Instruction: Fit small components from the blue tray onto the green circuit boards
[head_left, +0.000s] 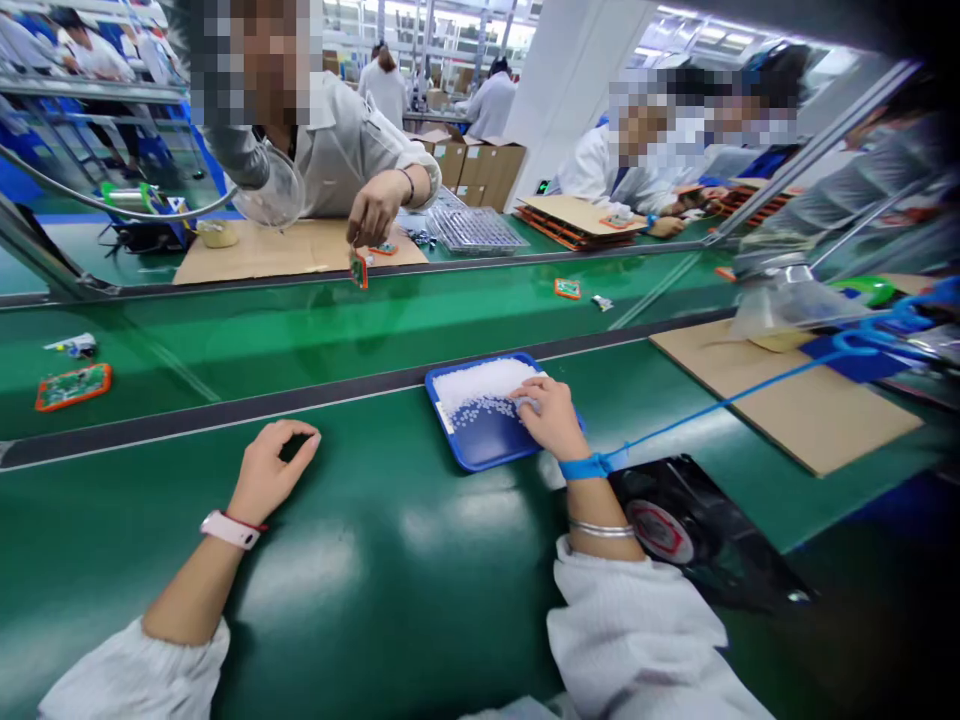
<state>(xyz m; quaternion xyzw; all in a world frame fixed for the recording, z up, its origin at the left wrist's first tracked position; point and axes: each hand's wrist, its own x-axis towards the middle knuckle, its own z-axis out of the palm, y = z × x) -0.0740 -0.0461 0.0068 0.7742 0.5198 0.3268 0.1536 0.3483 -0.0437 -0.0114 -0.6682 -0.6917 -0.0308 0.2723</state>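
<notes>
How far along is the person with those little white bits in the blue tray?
Nothing finished shows on the green table. Now the right hand touches the small white pieces in the blue tray; the left hand rests on the table, thumb and finger pinched. A big heap is left.

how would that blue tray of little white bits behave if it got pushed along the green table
The blue tray looks shallow and thin, so probably light and apt to slide on the glossy green table. The small white pieces lie loose in a heap, so a jolt would likely shift or spill them over the low rim.
</notes>
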